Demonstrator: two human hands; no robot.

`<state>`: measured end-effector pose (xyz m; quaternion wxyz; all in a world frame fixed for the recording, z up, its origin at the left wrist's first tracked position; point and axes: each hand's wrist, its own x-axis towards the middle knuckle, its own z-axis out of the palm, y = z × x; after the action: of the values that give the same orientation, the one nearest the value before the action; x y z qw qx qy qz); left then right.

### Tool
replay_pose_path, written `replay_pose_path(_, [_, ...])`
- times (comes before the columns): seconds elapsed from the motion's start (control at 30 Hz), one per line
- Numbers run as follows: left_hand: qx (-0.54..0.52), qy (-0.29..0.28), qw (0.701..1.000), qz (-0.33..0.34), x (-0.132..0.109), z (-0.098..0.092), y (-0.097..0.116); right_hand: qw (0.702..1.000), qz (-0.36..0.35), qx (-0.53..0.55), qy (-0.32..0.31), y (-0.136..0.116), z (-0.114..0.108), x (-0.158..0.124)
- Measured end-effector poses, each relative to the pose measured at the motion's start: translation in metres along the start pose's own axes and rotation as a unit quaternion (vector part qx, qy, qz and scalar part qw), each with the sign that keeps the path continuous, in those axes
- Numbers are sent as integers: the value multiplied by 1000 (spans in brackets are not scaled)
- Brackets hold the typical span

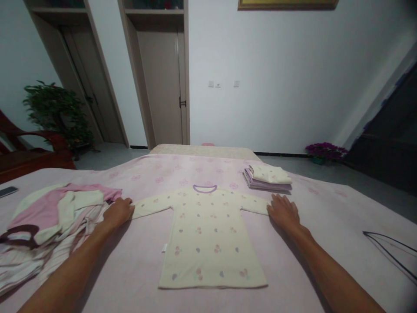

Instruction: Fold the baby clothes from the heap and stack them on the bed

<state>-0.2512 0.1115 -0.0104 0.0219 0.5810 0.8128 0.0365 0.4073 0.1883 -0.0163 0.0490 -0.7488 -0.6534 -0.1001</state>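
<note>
Open hands — seemingly on shirt sleeves

White walls meet a grey floor along a black skirting board. Two wooden doors stand beneath shelves, with light switches and a gold picture frame to the right. A leafy potted plant, a red wooden chair and purple flowers stand at the sides.
</note>
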Motion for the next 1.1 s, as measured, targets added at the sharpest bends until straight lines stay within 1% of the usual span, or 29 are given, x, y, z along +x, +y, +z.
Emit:
replay_pose_path(0.1, [-42, -20, 999, -11, 0, -12, -2, 992, -91, 81, 17, -43, -25, -11])
replay_pose_path(0.17, [-69, -22, 997, 7, -3, -21, 6, 971, -151, 187, 3, -73, -42, -22])
replay_pose_path(0.2, [-97, -15, 995, 19, -6, -25, 14, 950, -173, 257, -19, -89, -49, -28])
replay_pose_path(0.23, [-134, -8, 991, 29, -12, -30, 26, 921, -193, 336, -46, -105, -56, -36])
replay_pose_path(0.27, [-200, 4, 979, 38, -19, -35, 41, 883, -208, 413, -80, -122, -61, -44])
replay_pose_path(0.3, [-287, 7, 957, 46, -28, -39, 58, 840, -213, 486, -116, -138, -65, -54])
replay_pose_path(0.33, [-367, -4, 929, 49, -39, -43, 78, 793, -206, 550, -165, -155, -68, -64])
replay_pose_path(0.4, [-486, -63, 869, 75, -63, -50, 118, 690, -174, 638, -294, -187, -71, -86])
replay_pose_path(0.43, [-532, -99, 835, 97, -75, -52, 137, 644, -157, 664, -346, -201, -71, -96])
replay_pose_path(0.47, [-570, -141, 799, 130, -86, -54, 154, 614, -139, 678, -380, -214, -72, -105])
replay_pose_path(0.5, [-593, -197, 764, 158, -96, -54, 167, 592, -133, 688, -397, -225, -71, -112])
replay_pose_path(0.53, [-599, -249, 740, 176, -104, -53, 177, 577, -130, 699, -403, -234, -71, -117])
replay_pose_path(0.57, [-595, -282, 726, 197, -111, -52, 182, 569, -124, 707, -402, -241, -71, -120])
replay_pose_path(0.6, [-579, -297, 729, 210, -116, -50, 184, 564, -117, 713, -400, -246, -71, -122])
replay_pose_path(0.63, [-553, -289, 750, 218, -119, -49, 182, 563, -107, 717, -397, -249, -70, -122])
replay_pose_path(0.67, [-515, -261, 786, 223, -122, -47, 177, 566, -92, 719, -392, -250, -69, -121])
replay_pose_path(0.7, [-460, -219, 831, 224, -124, -45, 169, 575, -78, 717, -387, -251, -69, -119])
replay_pose_path(0.73, [-390, -177, 876, 221, -127, -44, 160, 586, -67, 714, -377, -250, -68, -117])
replay_pose_path(0.77, [-311, -143, 915, 215, -131, -44, 150, 600, -57, 710, -365, -250, -67, -114])
replay_pose_path(0.8, [-235, -124, 941, 211, -135, -44, 141, 615, -47, 706, -348, -249, -65, -112])
replay_pose_path(0.83, [-172, -120, 956, 207, -140, -45, 132, 631, -36, 703, -326, -249, -64, -110])
replay_pose_path(0.9, [-100, -142, 965, 196, -154, -45, 120, 659, -17, 701, -273, -248, -62, -105])
replay_pose_path(0.97, [-90, -162, 965, 184, -168, -43, 115, 680, -2, 700, -220, -248, -60, -100])
replay_pose_path(1.03, [-105, -167, 965, 171, -181, -38, 117, 684, -5, 701, -200, -248, -60, -94])
replay_pose_path(1.1, [-131, -166, 964, 163, -189, -30, 121, 675, -14, 709, -203, -246, -62, -87])
